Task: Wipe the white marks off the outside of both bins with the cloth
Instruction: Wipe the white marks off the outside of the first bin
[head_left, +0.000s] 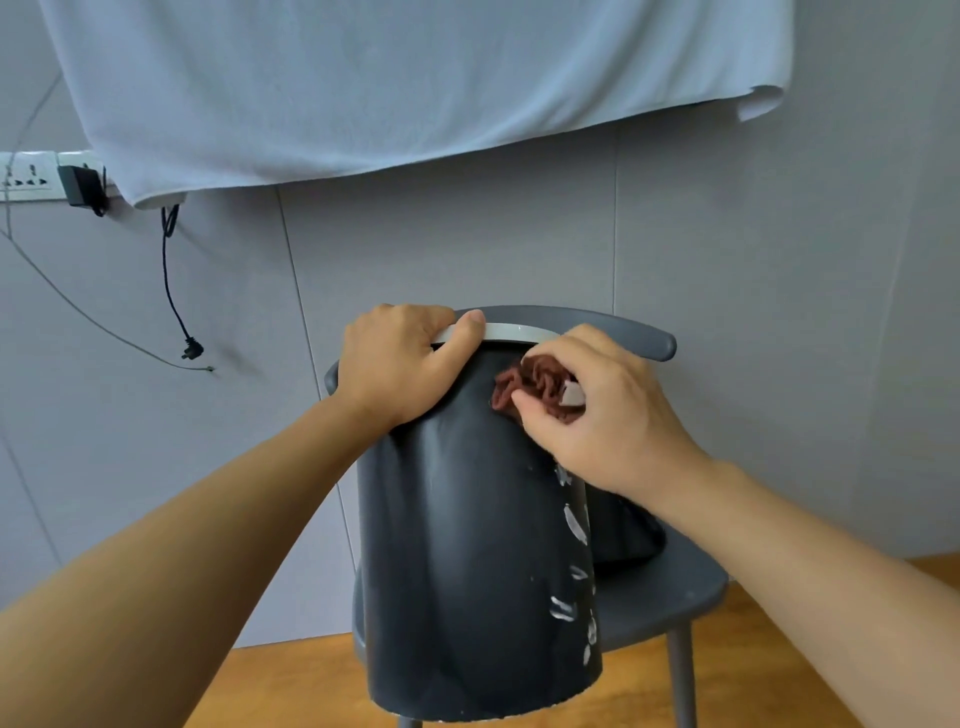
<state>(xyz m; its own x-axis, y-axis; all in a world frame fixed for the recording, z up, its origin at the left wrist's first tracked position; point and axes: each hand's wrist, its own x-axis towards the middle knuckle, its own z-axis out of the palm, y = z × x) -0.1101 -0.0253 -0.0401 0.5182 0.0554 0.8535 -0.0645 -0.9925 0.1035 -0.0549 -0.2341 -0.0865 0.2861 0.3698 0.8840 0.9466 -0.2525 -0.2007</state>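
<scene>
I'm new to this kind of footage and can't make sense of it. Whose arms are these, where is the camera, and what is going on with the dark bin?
There is one picture, taken by a camera on a person's head, looking forward and down, so the arms are their own. The left hand grips the pale rim of a dark grey bin, which is tipped toward the camera over a grey chair. The right hand presses a bunched reddish-brown cloth against the bin's upper side. White marks still run down its right edge. A second dark object, probably the other bin, sits on the chair behind, mostly hidden. A pale towel hangs on the wall.
</scene>
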